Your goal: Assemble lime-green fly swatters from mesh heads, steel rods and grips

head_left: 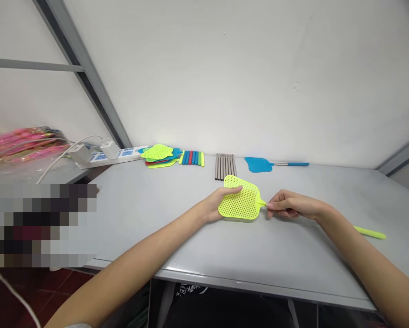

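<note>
A yellow-green perforated fly swatter head point(247, 202) is held above the table between both hands. My left hand point(215, 204) grips its left edge, thumb on top and the other fingers underneath. At the narrow neck, my right hand point(284, 203) pinches the swatter head with curled fingers; whether a rod is also inside that grip is hidden. By my right forearm lies a yellow-green handle point(371, 233), partly covered by the arm. Behind the hands is a row of metal rods point(225, 166). A blue fly swatter point(259, 165) with a metal shaft and blue handle rests farther back right.
Along the wall sit stacked swatter heads point(157, 152) in several colours and a row of coloured handles point(191, 158). A white power strip point(122, 156) with plugged-in chargers and cables stands at the back left, near pink bagged items point(29, 143). The table's front edge point(259, 284) runs below my arms.
</note>
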`<state>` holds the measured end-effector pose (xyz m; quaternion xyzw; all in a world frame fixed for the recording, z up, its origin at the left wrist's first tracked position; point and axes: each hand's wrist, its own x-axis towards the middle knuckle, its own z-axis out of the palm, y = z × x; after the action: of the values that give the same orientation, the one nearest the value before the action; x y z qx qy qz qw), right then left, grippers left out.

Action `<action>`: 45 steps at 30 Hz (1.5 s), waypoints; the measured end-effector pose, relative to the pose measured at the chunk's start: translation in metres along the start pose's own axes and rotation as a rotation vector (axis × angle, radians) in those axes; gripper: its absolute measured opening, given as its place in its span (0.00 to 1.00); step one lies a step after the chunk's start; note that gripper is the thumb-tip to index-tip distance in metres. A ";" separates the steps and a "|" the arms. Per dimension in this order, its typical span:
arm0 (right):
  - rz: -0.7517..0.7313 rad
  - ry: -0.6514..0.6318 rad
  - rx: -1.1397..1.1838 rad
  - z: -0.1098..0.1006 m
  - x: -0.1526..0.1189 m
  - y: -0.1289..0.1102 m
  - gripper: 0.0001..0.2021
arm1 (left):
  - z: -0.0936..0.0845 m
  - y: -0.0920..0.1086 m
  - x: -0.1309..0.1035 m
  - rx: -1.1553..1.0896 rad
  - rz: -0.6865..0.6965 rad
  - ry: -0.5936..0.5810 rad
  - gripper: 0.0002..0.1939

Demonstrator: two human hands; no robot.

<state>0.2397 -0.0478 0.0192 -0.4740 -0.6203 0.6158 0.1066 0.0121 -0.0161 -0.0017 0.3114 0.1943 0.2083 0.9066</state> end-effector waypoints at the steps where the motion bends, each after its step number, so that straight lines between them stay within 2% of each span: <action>1: 0.002 0.003 -0.001 0.000 0.000 0.000 0.17 | 0.000 0.000 0.000 -0.001 0.006 0.005 0.17; 23: -0.011 -0.001 -0.027 0.000 0.001 0.000 0.18 | -0.001 -0.001 0.003 -0.019 0.024 0.071 0.17; 45: -0.013 0.011 -0.043 0.000 0.001 0.002 0.18 | 0.000 -0.002 0.003 -0.016 0.050 0.082 0.15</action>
<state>0.2398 -0.0473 0.0171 -0.4756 -0.6359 0.5989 0.1039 0.0153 -0.0156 -0.0037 0.2999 0.2219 0.2450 0.8949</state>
